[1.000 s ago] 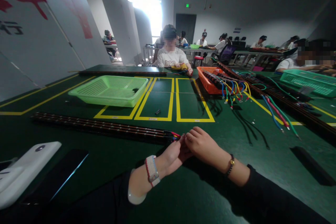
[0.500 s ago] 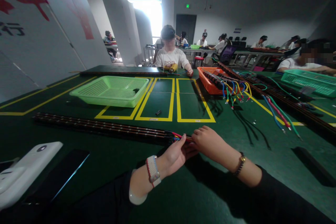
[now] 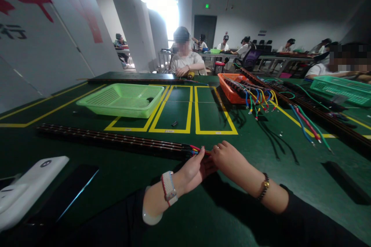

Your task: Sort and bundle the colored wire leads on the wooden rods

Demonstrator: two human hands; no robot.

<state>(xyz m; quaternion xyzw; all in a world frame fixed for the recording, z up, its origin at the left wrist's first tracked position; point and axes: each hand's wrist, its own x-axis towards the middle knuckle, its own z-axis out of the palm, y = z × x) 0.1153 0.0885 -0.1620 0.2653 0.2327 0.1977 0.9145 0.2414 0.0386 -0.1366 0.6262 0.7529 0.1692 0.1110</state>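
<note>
A long dark bundle of bars with bright spots along it lies on the green table, running from the left toward my hands. From its right end come coloured wires, red, yellow and blue. My left hand, palm up with its thumb on top, grips these wires just past the bundle's end. Close against it, my right hand is closed with the back of the hand up, around the farther part of the wires. The wire ends are hidden inside my hands.
A light green basket stands beyond the bundle, with a small black piece nearby. An orange basket holds wired parts. A white device and a phone lie left, a black strip right. A co-worker sits opposite.
My right hand has shifted very slightly along the wires, while my left hand stays almost in place. The co-worker opposite has drawn an arm in toward the body.
</note>
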